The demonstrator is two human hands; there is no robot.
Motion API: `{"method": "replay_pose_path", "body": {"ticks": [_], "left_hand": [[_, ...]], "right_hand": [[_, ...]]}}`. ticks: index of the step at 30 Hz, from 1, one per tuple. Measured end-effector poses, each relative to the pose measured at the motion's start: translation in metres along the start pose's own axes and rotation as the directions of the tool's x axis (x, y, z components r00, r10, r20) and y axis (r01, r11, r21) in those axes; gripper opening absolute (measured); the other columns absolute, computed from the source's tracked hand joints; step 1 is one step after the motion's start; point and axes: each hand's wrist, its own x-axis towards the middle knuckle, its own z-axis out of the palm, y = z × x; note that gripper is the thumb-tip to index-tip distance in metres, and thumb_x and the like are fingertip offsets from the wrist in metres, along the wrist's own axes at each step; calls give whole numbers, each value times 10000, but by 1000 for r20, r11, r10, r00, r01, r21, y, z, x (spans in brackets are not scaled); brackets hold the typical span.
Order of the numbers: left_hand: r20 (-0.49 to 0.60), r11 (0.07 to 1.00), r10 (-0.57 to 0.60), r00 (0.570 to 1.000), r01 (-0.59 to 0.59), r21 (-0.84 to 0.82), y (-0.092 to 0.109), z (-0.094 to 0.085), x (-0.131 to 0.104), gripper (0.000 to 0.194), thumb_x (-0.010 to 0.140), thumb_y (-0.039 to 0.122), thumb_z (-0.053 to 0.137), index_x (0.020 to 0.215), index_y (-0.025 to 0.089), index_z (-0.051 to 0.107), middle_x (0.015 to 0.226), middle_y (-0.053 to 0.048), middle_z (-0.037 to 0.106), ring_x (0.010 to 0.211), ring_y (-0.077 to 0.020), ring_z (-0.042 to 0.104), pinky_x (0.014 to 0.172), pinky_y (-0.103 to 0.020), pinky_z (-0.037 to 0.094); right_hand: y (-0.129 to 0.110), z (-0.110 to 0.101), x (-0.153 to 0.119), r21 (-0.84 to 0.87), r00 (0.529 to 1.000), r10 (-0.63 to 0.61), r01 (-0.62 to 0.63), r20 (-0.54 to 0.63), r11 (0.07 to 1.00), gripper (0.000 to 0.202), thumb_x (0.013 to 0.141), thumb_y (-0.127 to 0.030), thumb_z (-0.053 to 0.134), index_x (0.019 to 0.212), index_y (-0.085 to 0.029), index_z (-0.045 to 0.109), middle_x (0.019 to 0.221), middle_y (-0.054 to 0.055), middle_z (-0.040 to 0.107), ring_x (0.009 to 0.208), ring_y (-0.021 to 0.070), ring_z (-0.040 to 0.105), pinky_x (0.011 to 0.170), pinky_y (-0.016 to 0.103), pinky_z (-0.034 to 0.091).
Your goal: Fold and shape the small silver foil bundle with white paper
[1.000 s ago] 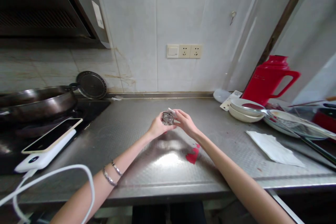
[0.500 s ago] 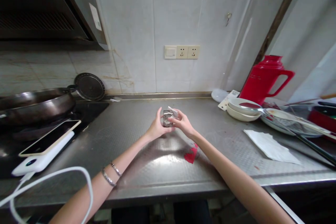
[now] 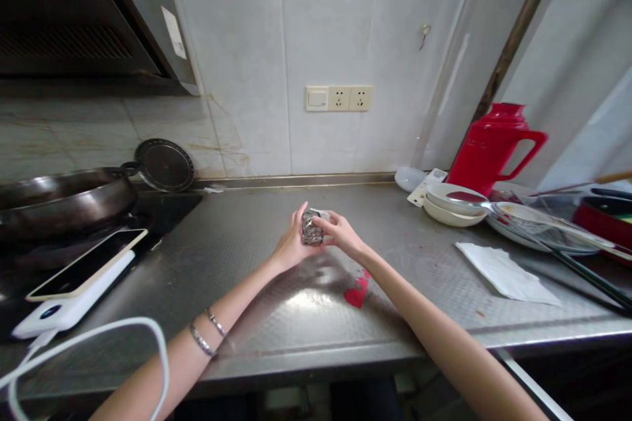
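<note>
- Our left hand [image 3: 289, 248] cups the small glass [image 3: 311, 230]; our right hand [image 3: 344, 237] touches it, holding a white scrap [image 3: 322, 214].
- It's over the counter [image 3: 237, 223], between front and back edges.
- Likely stiff, slick, fragile; best held round its sides.

Red flask [image 3: 486, 156] behind stacked bowls [image 3: 448, 214]

"Where is the camera?"
"On the person's head, facing forward and down over a stainless-steel countertop [image 3: 232, 230] toward a tiled wall [image 3: 336, 26]."
"How near?"
"Close: the left hand [image 3: 290, 245] and right hand [image 3: 343, 235] sit mid-frame, the wall beyond."
</note>
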Motion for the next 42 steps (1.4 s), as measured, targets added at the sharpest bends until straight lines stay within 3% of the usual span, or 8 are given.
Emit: {"method": "replay_pose_path", "body": {"ticks": [7,12,15,18,21,27,31,42], "left_hand": [[1,994,-22,1000,22,-103,8,1,-1,892,586,347,828,1293,234,297,1173,-88,582,1057,-222,590,930,-356,446],[21,969,-108,994,110,-221,10,6,-4,892,556,317,841,1265,234,305,1092,-59,623,966,-189,629,860,-310,480],[35,964,-118,992,123,-237,9,7,-5,883,545,322,845,1249,224,321,1084,-57,626,952,-179,629,863,-295,476],[29,965,-106,994,109,-240,5,8,-4,858,552,312,839,1240,218,336,1072,-57,621,932,-179,623,848,-295,478],[29,961,-95,995,99,-260,-2,10,2,830,558,295,835,1227,217,350,1070,-59,610,893,-176,619,814,-296,481],[1,948,-92,996,88,-305,-8,16,15,809,537,183,815,1210,202,366,1045,-52,606,906,-176,603,834,-302,455],[-8,947,-108,994,101,-305,-7,18,12,778,542,135,773,1204,196,368,1060,-53,594,857,-158,594,763,-276,459],[-65,909,-150,987,112,-402,-8,4,9,734,512,143,781,1126,198,381,1069,-48,581,919,-165,581,813,-289,444]], "right_hand": [[4,-8,6,99,995,94,-90,-41,991,487,774,-590,591,1014,-167,617,883,59,672,607,158,659,447,242,529],[12,-18,14,-71,991,88,-96,-96,993,364,763,-508,629,900,-171,624,781,29,652,537,159,652,441,259,524],[15,-25,18,-268,984,-89,44,-157,963,369,787,-521,573,809,-158,642,728,30,649,573,165,648,455,241,494],[15,-30,21,-517,907,-372,226,-198,826,403,831,-509,503,752,-151,669,696,29,656,645,163,621,558,241,485],[15,-29,20,-619,854,-492,295,-172,728,430,869,-490,453,819,-143,703,735,47,690,685,176,609,632,259,475],[18,-21,18,-518,864,-499,394,-74,759,389,904,-448,441,1023,-183,700,986,74,726,892,220,664,790,316,503],[18,-19,13,-541,852,-522,430,-20,723,340,921,-397,440,1071,-218,687,1079,67,710,1001,230,657,861,340,503],[10,-3,-1,-590,756,-635,588,159,553,304,939,-272,425,1147,-288,646,1139,6,687,1108,211,621,1017,389,444]]}}
